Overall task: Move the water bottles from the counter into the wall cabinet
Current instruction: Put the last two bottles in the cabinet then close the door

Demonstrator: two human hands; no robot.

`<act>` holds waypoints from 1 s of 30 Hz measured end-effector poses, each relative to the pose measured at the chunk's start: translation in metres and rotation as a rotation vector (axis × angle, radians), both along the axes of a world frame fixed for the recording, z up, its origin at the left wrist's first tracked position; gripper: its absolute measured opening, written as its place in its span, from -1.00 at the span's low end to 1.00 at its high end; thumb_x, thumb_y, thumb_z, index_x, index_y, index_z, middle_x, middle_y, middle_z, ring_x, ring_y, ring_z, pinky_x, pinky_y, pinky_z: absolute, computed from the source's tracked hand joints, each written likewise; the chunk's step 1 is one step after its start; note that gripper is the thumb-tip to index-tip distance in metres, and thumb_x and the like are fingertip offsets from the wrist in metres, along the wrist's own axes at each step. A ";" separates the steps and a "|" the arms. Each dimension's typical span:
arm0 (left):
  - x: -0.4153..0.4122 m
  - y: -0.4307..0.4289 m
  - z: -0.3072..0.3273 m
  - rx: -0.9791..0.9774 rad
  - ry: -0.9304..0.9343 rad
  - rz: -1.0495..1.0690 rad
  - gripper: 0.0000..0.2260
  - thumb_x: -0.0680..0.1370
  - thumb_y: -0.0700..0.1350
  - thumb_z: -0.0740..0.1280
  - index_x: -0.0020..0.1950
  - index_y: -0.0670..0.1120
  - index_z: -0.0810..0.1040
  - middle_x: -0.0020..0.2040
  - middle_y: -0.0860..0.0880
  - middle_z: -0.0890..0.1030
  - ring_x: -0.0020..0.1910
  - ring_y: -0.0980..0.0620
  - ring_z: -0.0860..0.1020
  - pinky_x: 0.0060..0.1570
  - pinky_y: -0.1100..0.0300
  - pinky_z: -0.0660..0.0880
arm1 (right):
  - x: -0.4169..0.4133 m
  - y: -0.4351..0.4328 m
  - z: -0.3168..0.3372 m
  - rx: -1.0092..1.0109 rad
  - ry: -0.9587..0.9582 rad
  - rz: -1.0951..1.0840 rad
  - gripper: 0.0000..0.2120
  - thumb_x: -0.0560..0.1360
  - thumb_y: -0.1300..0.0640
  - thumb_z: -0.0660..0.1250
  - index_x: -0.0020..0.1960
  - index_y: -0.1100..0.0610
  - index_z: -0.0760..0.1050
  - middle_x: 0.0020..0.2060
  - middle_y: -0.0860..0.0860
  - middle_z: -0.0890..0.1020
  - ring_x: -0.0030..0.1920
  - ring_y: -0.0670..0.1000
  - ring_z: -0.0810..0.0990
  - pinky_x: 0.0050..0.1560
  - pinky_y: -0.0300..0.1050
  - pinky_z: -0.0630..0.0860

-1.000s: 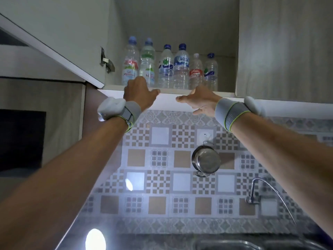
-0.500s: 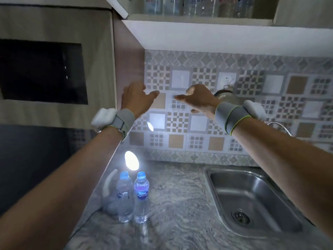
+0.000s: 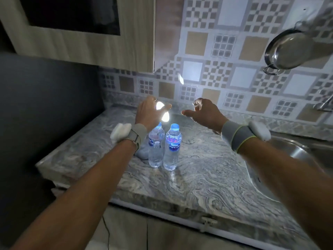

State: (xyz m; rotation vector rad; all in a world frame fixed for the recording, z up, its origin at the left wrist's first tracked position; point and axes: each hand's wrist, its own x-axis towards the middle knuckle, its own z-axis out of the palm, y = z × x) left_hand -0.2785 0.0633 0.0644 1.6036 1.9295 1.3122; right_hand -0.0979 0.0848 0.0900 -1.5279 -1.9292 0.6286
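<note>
You are bringing both hands down from the wall cabinet, which has dropped out of view, so this reads as the start of the next pickup. Your left hand [image 3: 148, 112] is hovering above and just behind the left water bottle [image 3: 156, 147], its fingers [image 3: 166, 106] spread loosely and holding nothing. That bottle is standing upright on the counter [image 3: 207, 170], touching or just beside the right water bottle [image 3: 172, 149], with a pale, blurred object behind them that cannot be made out. Your right hand [image 3: 205, 114] is hanging higher and to the right of both caps, fingers half curled and empty. A second ago both hands were at the cabinet shelf beside the stored row; half a second ago they were level with the tiled wall [image 3: 225, 69]. Two bottles appear left to carry.
</note>
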 end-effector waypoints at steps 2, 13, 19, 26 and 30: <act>-0.008 0.000 -0.020 -0.048 -0.019 0.017 -0.42 0.45 0.12 0.45 0.33 -0.18 0.43 0.19 -0.12 0.55 0.19 -0.12 0.52 0.20 0.02 0.46 | -0.009 0.004 -0.022 -0.024 -0.022 0.009 -0.35 0.49 -0.05 0.44 0.46 0.24 0.35 0.36 0.16 0.48 0.33 0.14 0.48 0.22 -0.08 0.43; -0.040 0.009 -0.118 -0.193 -0.063 -0.083 -0.01 0.17 0.25 0.54 0.52 0.12 0.21 0.46 0.01 0.40 0.38 -0.05 0.42 0.35 -0.03 0.40 | -0.041 0.023 -0.127 -0.173 0.048 -0.020 -0.16 0.36 0.03 0.58 0.45 0.32 0.25 0.34 0.22 0.43 0.35 0.17 0.42 0.28 -0.07 0.38; -0.043 0.010 -0.144 -0.280 -0.078 -0.085 -0.12 0.16 0.21 0.60 0.38 -0.06 0.35 0.30 -0.04 0.53 0.28 -0.03 0.50 0.28 -0.03 0.46 | -0.051 0.024 -0.163 -0.190 0.131 -0.088 -0.08 0.21 -0.03 0.63 0.40 0.26 0.29 0.26 0.17 0.50 0.26 0.16 0.51 0.24 0.11 0.50; -0.040 0.018 -0.163 -0.289 -0.126 -0.161 -0.29 0.29 -0.08 0.63 0.33 -0.10 0.36 0.16 0.02 0.55 0.18 0.01 0.54 0.17 0.10 0.47 | -0.056 0.031 -0.178 -0.145 0.191 -0.141 -0.31 0.26 0.02 0.62 0.24 0.20 0.36 0.09 0.11 0.60 0.12 0.15 0.60 0.12 0.11 0.54; -0.041 0.022 -0.170 -0.270 -0.129 -0.181 -0.26 0.26 0.00 0.61 0.35 -0.05 0.37 0.22 0.01 0.56 0.19 0.00 0.54 0.23 0.02 0.48 | -0.054 0.033 -0.181 -0.123 0.230 -0.162 -0.45 0.27 0.01 0.59 0.13 0.16 0.44 -0.05 0.03 0.62 -0.01 0.11 0.63 0.04 0.05 0.57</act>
